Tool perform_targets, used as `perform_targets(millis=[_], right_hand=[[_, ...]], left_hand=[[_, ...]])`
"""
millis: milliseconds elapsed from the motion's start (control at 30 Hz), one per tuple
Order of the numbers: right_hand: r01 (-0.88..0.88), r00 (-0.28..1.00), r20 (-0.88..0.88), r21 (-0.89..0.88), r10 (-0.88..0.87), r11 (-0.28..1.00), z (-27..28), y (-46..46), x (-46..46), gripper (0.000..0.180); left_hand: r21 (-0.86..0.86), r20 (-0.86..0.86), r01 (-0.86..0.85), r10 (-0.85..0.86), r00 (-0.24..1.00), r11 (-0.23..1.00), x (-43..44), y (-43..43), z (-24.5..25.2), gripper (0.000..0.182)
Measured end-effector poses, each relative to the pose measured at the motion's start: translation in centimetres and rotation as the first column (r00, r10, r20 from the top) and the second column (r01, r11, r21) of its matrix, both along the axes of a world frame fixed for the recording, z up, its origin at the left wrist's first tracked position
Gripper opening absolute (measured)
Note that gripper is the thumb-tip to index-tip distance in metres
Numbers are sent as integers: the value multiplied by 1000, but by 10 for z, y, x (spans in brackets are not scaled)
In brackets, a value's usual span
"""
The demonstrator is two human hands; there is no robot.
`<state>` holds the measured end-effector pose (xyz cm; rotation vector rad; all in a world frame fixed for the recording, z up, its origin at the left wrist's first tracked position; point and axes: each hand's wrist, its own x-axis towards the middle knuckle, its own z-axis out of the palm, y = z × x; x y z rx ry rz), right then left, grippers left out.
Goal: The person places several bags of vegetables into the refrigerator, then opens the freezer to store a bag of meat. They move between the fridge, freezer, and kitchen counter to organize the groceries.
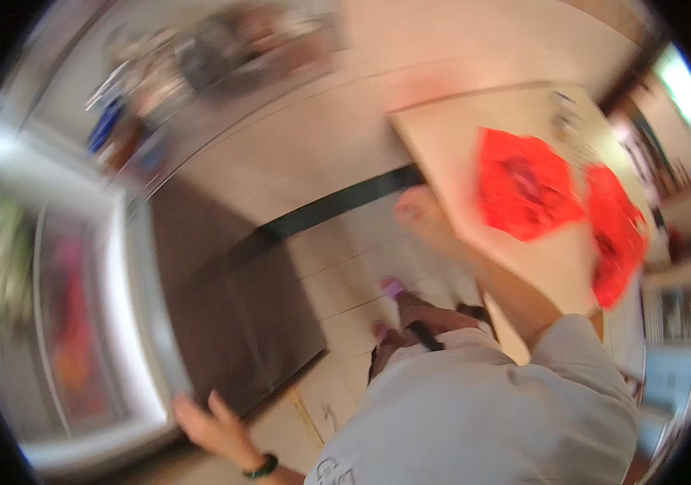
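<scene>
My left hand (215,427), with a dark bangle on the wrist, is at the near corner of what looks like a refrigerator (145,315). Its thumb and fingers are apart, with nothing seen between them; whether the fingertips touch the pale edge cannot be told. Greenery (5,254) and pink-red items (75,321) show, blurred, inside the bright frame. My right hand (419,209) hangs beside the left edge of a pale wooden table (436,145). Blur hides its fingers. On that table lie a red plastic bag (527,188) and a second red bag (615,236).
A large dark brown panel (236,303) extends from the bright frame over the tiled floor (345,279). Blurred items crowd a shelf or counter (303,60) at the upper left. A small clear object (563,115) sits at the table's far end. Pale blue furniture (670,376) stands at right.
</scene>
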<state>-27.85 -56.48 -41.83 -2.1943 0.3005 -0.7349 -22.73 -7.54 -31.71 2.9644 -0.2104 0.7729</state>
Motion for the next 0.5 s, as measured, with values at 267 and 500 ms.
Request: perform_targets(millis=[267,500], right_hand=[[211,974,72,42,-213,977,42,-40,-35,19],[-287,835,549,403,21,869,227,-150,222,72]], left_hand=[[81,3,-176,176,984,981,13,10,-14,55],[-100,183,-42,60,981,994,-13,-5,-1,47]])
